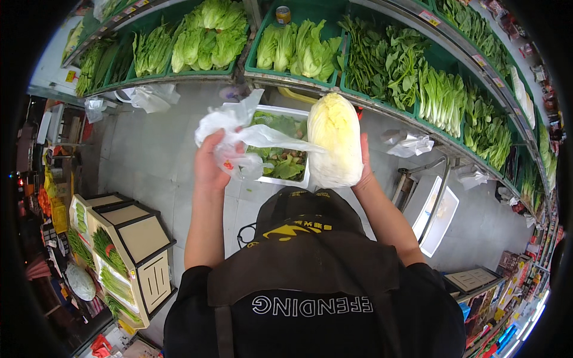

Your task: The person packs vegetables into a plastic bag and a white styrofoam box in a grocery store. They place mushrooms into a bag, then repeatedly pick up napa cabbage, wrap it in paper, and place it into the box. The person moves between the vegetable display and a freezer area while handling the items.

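My left hand (pixel 214 161) grips a crumpled, thin white plastic bag (pixel 237 134) with a small red print on it. One twisted end of the plastic stretches to the right, as far as the side of a napa cabbage (pixel 335 138). The cabbage is upright in my right hand (pixel 365 161), pale yellow at its top and white at its base; most of the fingers are hidden behind it. Below both hands, a white foam box (pixel 305 179) on the floor holds leafy green trimmings (pixel 282 163).
Green crates (pixel 250 74) of lettuce and other leafy greens line the shelf ahead. Plastic bags (pixel 154 96) hang from its edge. A beige vegetable stand (pixel 154 282) is at the left; a metal rail (pixel 436 197) and another white foam box (pixel 441 223) are at the right.
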A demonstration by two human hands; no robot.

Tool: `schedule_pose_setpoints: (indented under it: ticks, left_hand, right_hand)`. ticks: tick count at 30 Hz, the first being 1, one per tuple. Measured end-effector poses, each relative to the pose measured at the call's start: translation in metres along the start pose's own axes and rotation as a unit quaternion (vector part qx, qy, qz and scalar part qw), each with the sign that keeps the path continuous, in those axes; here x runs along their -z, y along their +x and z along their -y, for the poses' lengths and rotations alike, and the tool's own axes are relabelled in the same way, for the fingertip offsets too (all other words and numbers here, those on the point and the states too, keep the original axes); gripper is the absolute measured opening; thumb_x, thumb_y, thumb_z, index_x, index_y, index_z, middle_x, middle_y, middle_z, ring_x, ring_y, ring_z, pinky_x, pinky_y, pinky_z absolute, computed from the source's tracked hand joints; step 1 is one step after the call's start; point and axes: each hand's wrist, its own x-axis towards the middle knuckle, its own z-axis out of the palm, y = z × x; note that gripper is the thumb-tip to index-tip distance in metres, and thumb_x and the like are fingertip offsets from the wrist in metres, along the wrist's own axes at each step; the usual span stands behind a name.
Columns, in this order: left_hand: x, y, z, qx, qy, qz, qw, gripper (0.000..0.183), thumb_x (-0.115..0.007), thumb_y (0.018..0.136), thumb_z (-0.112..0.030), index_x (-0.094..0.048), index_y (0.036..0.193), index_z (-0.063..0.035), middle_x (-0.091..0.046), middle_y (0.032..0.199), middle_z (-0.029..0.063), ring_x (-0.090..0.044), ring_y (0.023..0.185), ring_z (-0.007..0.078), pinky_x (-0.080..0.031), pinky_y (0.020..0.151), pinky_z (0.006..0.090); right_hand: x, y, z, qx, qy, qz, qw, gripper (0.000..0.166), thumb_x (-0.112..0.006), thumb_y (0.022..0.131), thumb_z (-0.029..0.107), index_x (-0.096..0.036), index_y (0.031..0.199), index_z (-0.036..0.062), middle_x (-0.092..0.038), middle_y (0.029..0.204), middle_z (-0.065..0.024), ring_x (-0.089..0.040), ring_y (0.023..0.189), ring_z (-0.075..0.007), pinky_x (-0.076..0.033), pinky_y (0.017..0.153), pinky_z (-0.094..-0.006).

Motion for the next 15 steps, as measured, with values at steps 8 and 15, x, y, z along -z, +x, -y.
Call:
schedule_pose_setpoints:
  ticks: [8, 15]
  left_hand:
    - [-0.034, -0.001, 0.096, -0.216, 0.341, 0.125, 0.906, 0.066, -0.073, 0.074, -0.014, -0.038, 0.128, -0.0023, -0.055, 0.110, 0.0072, -0.054, 0.098, 0.0142, -0.045, 0.084, 0.0274]
    - [-0.028, -0.030, 0.066, -0.197, 0.336, -0.077, 0.918, 0.035, -0.068, 0.074, 0.001, -0.053, 0.106, -0.0011, -0.061, 0.093, 0.0052, -0.058, 0.080, 0.0108, -0.048, 0.065, 0.0240]
  right_hand:
    - [0.018, 0.001, -0.022, -0.009, 0.002, -0.038, 0.999, 0.073, -0.051, 0.084, 0.055, -0.035, 0.136, 0.0073, -0.042, 0.136, -0.0142, -0.044, 0.122, -0.0311, -0.035, 0.102, -0.0465]
    - [-0.008, 0.017, -0.022, 0.047, -0.052, -0.122, 0.990, 0.067, -0.045, 0.087, 0.055, -0.034, 0.137, 0.0108, -0.042, 0.136, -0.0101, -0.043, 0.122, -0.0307, -0.034, 0.103, -0.0483]
